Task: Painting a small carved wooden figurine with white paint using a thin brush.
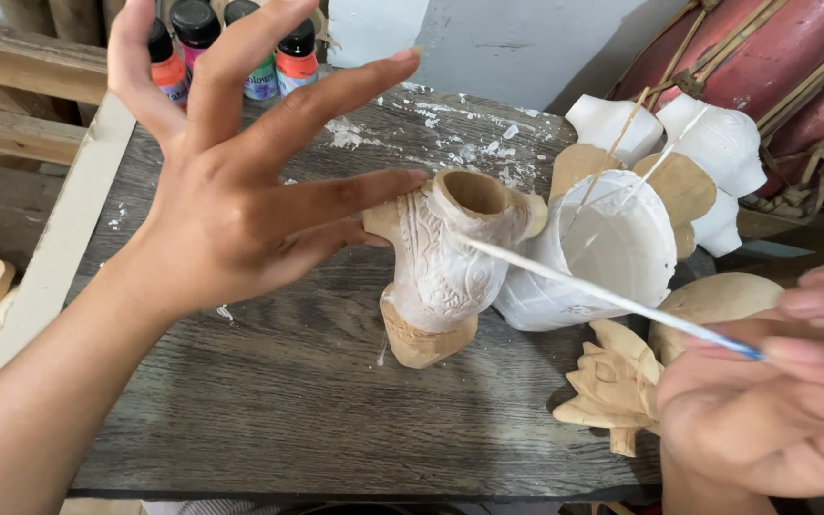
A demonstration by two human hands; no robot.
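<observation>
- On the grey weathered wooden tabletop (269,401), a white-painted carved wooden figure piece (441,272) lies.
- The left hand (231,210) hovers spread open, fingertips touching the piece's edge.
- The right hand (765,401) pinches a thin white-handled paintbrush (603,296), its tip at the carving.

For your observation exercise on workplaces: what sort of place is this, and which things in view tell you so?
Probably a small craft workshop where wood carvings are painted. A carved wooden piece half coated in white stands on a paint-spattered wooden table, the right hand holds a thin brush, and small paint bottles line the back edge.
</observation>
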